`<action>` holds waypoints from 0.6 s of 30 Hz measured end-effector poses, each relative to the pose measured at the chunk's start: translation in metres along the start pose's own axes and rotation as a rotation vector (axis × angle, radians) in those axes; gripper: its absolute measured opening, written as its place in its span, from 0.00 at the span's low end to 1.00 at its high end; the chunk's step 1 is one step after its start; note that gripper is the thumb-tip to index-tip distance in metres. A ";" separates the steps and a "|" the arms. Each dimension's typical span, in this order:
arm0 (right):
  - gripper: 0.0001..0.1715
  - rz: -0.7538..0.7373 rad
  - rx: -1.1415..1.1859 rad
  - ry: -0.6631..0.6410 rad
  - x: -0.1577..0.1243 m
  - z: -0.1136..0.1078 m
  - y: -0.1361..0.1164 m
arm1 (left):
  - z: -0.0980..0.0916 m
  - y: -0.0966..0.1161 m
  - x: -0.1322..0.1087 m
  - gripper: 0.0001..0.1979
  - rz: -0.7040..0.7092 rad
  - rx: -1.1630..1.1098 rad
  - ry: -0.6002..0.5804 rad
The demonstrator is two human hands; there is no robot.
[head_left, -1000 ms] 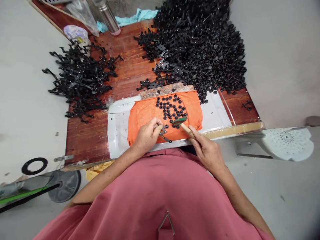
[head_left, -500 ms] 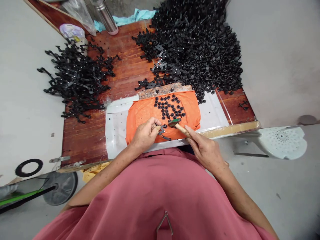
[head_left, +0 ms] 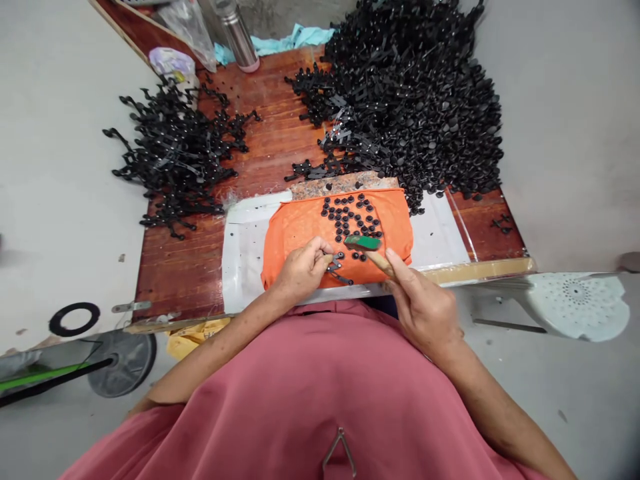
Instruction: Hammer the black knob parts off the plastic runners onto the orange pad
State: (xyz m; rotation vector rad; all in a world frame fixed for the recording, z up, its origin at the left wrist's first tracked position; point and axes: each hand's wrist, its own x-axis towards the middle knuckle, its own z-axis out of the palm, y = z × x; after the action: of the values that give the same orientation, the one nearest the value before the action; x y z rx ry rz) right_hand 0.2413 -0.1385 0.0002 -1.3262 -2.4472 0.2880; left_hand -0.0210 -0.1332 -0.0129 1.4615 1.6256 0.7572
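Note:
My left hand point(head_left: 300, 270) is closed in a pinch on a small black plastic sprue piece point(head_left: 339, 268) that lies on the orange cloth point(head_left: 293, 230). My right hand point(head_left: 423, 307) grips the wooden handle of a small green-headed hammer point(head_left: 363, 243), whose head hovers just right of the piece. Several loose black round caps point(head_left: 350, 217) lie on the cloth beyond the hammer head.
A big heap of black capped sprues point(head_left: 415, 100) fills the far right of the wooden board point(head_left: 270, 147). A smaller heap of bare black sprues point(head_left: 175, 157) lies far left. A steel flask point(head_left: 239, 37) stands at the back. A white perforated stool point(head_left: 570, 303) sits to my right.
The hammer head dipped toward the black piece half a second ago and now sits slightly higher and further right. My left hand keeps its pinch. The view shifted a little.

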 end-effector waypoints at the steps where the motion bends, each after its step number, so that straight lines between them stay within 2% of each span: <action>1: 0.30 0.000 -0.012 -0.003 0.000 0.000 -0.001 | 0.000 0.000 0.000 0.03 0.004 0.000 0.000; 4: 0.29 0.008 -0.081 -0.092 0.003 -0.003 -0.003 | 0.000 0.001 0.000 0.02 0.004 0.009 -0.006; 8: 0.30 0.032 0.015 -0.038 0.002 -0.003 -0.004 | 0.000 0.002 -0.001 0.02 0.000 0.002 -0.006; 13: 0.31 0.093 0.070 -0.142 -0.001 0.004 -0.002 | 0.000 0.001 0.000 0.02 -0.029 0.006 -0.003; 18: 0.30 0.194 0.411 0.021 0.004 -0.003 -0.003 | -0.001 -0.001 0.001 0.10 -0.034 -0.040 -0.024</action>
State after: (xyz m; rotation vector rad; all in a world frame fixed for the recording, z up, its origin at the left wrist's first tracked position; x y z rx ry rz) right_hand 0.2380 -0.1371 0.0049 -1.3654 -2.0909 0.7739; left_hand -0.0225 -0.1323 -0.0139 1.4062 1.6050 0.7459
